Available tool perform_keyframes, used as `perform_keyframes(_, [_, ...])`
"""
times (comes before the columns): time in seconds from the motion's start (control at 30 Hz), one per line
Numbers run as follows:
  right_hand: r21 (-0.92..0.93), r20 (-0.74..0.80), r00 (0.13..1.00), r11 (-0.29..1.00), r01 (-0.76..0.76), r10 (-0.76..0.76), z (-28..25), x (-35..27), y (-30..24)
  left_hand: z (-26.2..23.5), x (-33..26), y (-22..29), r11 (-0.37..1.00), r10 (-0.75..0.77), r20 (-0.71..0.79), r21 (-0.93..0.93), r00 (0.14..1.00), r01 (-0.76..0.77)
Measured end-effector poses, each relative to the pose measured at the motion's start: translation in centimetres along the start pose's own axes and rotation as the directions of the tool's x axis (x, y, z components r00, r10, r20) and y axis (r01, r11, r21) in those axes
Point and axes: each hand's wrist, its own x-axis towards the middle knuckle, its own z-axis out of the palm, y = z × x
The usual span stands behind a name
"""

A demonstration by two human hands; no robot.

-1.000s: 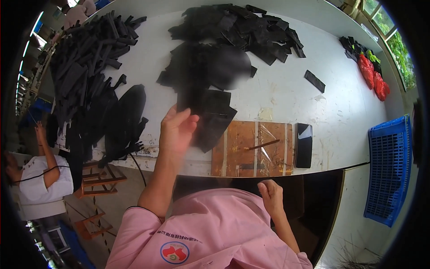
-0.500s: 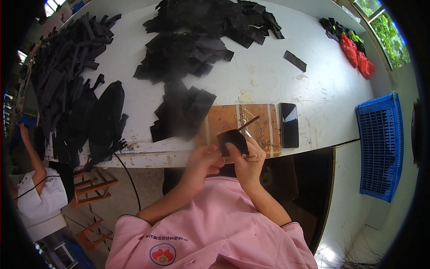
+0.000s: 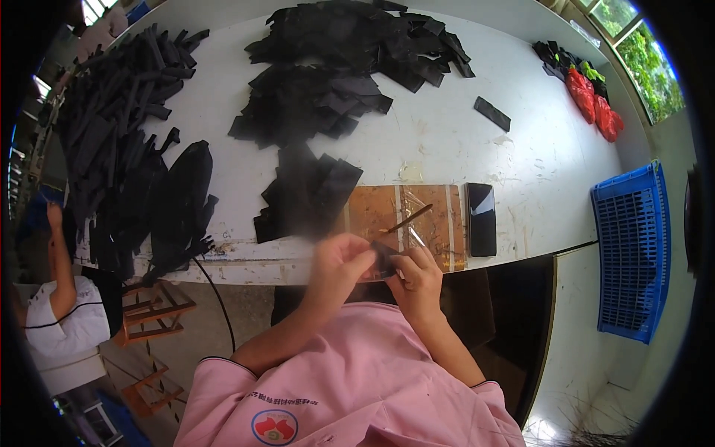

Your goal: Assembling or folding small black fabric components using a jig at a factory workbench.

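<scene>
A small black fabric piece (image 3: 383, 258) is pinched between my two hands at the table's front edge. My left hand (image 3: 339, 267) is closed on its left side, thumb and fingertips together. On its other side my right hand (image 3: 417, 281) grips the piece with bent fingers. Just beyond the fingers is a thin dark stick (image 3: 410, 217), slanting up to the right over a brown board (image 3: 369, 205); whether it touches a hand, I cannot tell. The board has clear tape strips across it. A shiny sliver (image 3: 415, 237) shows above my right fingers, too small to name.
Black fabric pieces form a near pile (image 3: 305, 190), further piles (image 3: 320, 97) and a heap of strips (image 3: 126, 112) at left. A phone (image 3: 482, 220) lies right of the board. One loose black piece (image 3: 492, 114), red bags (image 3: 592, 104) and a blue crate (image 3: 631, 253) are at right. A co-worker (image 3: 71, 313) is at far left.
The black piece was upright and broadly visible; now it is lower, mostly covered by my fingers. My left hand has moved right onto it. The view has shifted slightly.
</scene>
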Motion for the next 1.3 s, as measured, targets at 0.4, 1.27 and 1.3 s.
perform_keyframes(0.4, [0.071, -0.067, 0.983, 0.984, -0.166, 0.171, 0.9, 0.7, -1.1, 1.4, 0.7, -3.9, 0.753, 0.553, -0.128, 0.500, 0.823, -0.428])
perform_keyframes(1.27, [0.945, 0.320, 0.902, -0.033, -0.325, 0.289, -0.9, 2.1, -0.2, 0.3, -0.3, 2.0, 0.995, 0.090, 0.281, -0.072, 0.955, -0.073])
perform_keyframes(1.3, [0.920, 0.283, 0.908, 0.181, -0.348, 0.310, -1.1, 2.0, -0.3, 0.5, -0.3, 1.4, 0.997, 0.078, 0.178, 0.009, 0.981, -0.081])
